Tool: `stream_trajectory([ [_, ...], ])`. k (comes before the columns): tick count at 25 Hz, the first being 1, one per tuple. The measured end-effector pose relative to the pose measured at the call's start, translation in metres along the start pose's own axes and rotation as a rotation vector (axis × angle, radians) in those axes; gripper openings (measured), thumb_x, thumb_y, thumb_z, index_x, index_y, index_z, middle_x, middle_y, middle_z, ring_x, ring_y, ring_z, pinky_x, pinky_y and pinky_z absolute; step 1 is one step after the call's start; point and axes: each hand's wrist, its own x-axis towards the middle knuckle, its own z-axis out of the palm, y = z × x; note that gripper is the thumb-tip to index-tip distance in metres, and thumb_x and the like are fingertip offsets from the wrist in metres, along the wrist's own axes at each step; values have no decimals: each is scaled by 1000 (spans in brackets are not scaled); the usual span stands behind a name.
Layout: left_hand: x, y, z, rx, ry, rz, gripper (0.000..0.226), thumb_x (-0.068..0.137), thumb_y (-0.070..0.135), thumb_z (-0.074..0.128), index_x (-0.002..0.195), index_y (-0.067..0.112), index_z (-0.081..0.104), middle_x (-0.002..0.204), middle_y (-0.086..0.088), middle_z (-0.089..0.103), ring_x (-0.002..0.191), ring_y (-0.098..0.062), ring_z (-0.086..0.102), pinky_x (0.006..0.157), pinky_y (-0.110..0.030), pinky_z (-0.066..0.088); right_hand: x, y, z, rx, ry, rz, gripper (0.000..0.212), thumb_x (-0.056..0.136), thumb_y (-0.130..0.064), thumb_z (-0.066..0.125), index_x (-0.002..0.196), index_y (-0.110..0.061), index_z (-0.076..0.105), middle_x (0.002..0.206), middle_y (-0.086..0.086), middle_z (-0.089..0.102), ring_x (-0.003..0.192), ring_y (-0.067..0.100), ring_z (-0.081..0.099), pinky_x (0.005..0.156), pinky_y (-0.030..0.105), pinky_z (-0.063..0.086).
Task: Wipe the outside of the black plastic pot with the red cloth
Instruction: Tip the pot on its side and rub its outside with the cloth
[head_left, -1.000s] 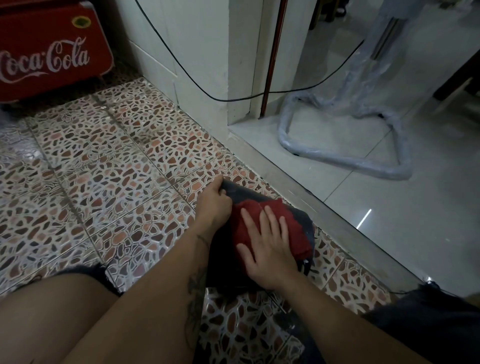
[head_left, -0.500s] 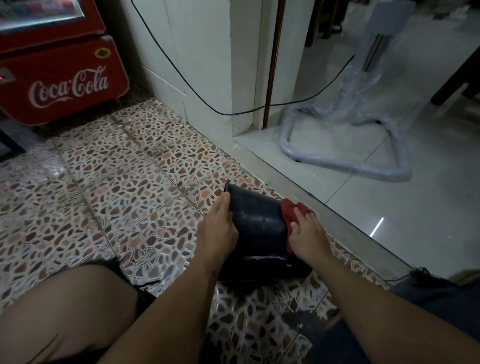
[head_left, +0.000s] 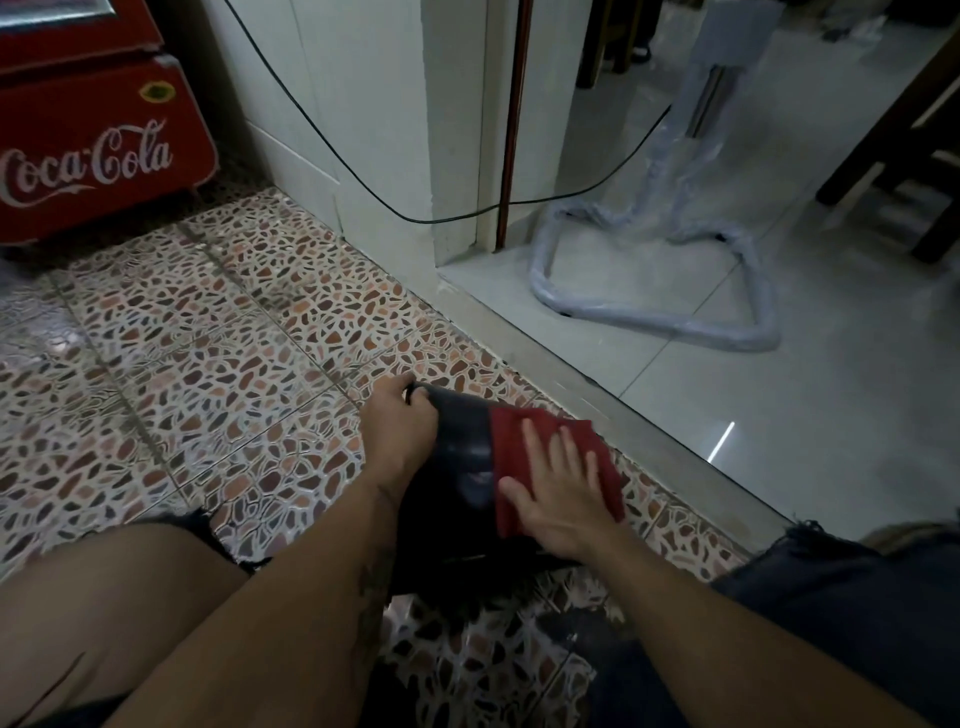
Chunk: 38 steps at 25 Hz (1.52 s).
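Two hands work a black pot (head_left: 460, 462) lying on its side on the tiled floor (head_left: 208, 364): left hand (head_left: 397, 428) in a closed grip on its rim, right hand (head_left: 558, 496) pressing flat, fingers spread, on the red cloth (head_left: 524, 467) over its wall.

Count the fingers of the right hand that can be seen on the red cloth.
5. The right hand lies flat on the red cloth over the black plastic pot: four fingers point away from the person, the thumb points left. None seems hidden.
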Motion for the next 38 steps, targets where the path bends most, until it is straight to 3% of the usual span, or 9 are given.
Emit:
stream_trajectory([
  [3,-14,-6,-6,83,-131,132,48,96,22,47,144,22,45,144,-6,50,132,-23,45,112,-36,31,14,25,-8,68,-44,180,76,100,-64,20,156,-34,-20,169,9,-15,153,22,-23,121,58,-11],
  [8,-42,-31,-15,213,-121,386,57,102,23,36,156,26,19,162,6,22,146,-10,24,116,-28,17,45,11,-19,84,-13,276,68,102,-54,17,160,-29,-9,170,9,-6,155,26,-14,122,57,-8],
  [14,-17,-27,-9,46,-100,272,53,101,14,36,153,21,30,157,0,34,142,-14,32,118,-31,23,17,-45,5,2,54,-252,77,101,-41,35,159,-30,-14,170,7,-2,154,23,-20,122,51,-14],
  [16,-3,-23,-5,20,-126,209,52,101,14,37,153,21,33,155,-2,38,141,-17,34,117,-31,23,9,-38,9,-44,72,-335,80,98,-44,36,158,-32,-15,170,6,-4,153,20,-23,123,49,-14],
  [19,10,-18,-1,-1,-148,161,52,101,15,38,152,23,34,153,-5,40,140,-22,35,117,-32,23,12,-14,8,45,142,-247,74,97,-42,34,160,-38,-6,171,4,3,155,16,-15,124,45,-11],
  [23,7,-12,1,-90,-173,96,50,102,18,38,151,28,35,152,-2,41,138,-18,37,106,-19,20,35,11,-4,79,191,89,64,102,-40,26,161,-32,4,170,5,11,156,22,0,125,50,-2],
  [27,1,-18,3,-98,-144,117,51,101,18,39,151,29,35,153,1,40,140,-18,36,113,-25,22,51,-3,-16,101,143,244,65,99,-32,27,161,-26,11,168,7,17,155,30,4,125,53,5],
  [33,6,-19,6,-34,-124,132,53,100,20,38,151,31,34,154,4,40,139,-18,38,115,-33,28,33,-63,6,97,118,-179,73,94,-40,30,160,-37,0,170,6,9,156,26,-9,124,49,-9],
  [38,5,-20,5,-67,-116,148,53,97,24,37,150,34,36,153,7,42,138,-16,39,115,-37,30,23,-36,-3,35,277,-186,79,89,-52,50,158,-40,14,169,9,2,155,30,3,124,47,10],
])
